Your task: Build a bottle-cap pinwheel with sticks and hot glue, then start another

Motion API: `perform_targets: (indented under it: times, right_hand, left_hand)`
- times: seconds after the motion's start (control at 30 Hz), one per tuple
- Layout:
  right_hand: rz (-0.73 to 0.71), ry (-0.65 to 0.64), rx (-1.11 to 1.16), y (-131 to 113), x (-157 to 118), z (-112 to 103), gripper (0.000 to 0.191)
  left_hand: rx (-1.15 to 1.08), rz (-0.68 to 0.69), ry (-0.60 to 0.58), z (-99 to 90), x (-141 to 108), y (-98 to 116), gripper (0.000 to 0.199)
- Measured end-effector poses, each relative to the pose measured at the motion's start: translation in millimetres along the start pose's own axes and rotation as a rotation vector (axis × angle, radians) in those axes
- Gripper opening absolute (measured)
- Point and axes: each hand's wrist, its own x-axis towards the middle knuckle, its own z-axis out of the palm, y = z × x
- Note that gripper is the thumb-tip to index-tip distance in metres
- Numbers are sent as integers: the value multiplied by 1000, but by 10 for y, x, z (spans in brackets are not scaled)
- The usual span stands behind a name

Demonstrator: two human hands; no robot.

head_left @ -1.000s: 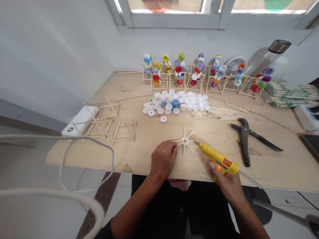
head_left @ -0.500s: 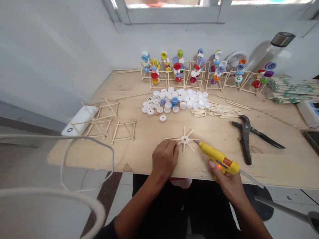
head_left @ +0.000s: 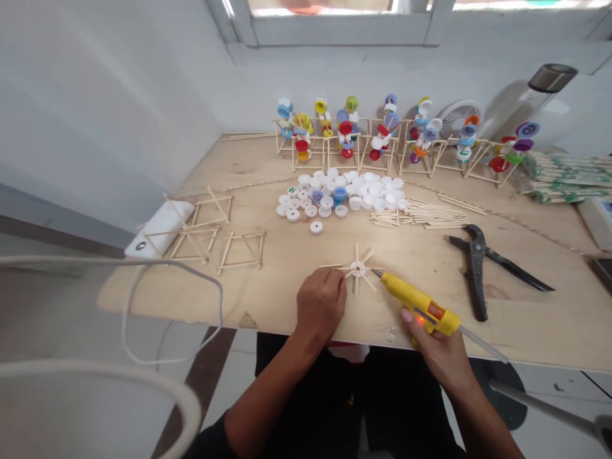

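And there it was: one wheel [head_left: 357, 269] on the bench [head_left: 282, 299], between two hands! Seven pale spokes showed, fanning from one round white hub with a dark centre hole. The left hand [head_left: 321, 305] had its fingers bunched at the left spokes, though whether its grip pinched one, I couldn't tell. The right hand [head_left: 440, 354] had its grip clamped round one yellow glue gun [head_left: 417, 301], one light glowing, nozzle right by the right-hand spoke. Beyond lay one heap of caps [head_left: 368, 188], mostly white, three stick frames [head_left: 241, 250] off left, one pair of pliers [head_left: 475, 271] off right.
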Motion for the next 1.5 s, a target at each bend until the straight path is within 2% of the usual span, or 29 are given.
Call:
perform_targets:
  times: [0.33,0.73,1.23,1.4,1.5]
  right_hand:
    - [-30,-27,1,32,14,12,34]
    - [-35,-33,20,48,13,24,35]
    - [-50,4,-9,34,15,27,35]
    - [-35,1,16,47,17,19,35]
    - [-31,-7,24,37,15,15,36]
  left_hand:
    - [56,37,-3,32,4,-9,15]
    - [115,75,-78,7,41,-9,12]
    - [75,61,-4,-46,21,48,7]
    - [95,47,15,-88,-23,69,14]
    - [91,89,48,-71,-64,79,22]
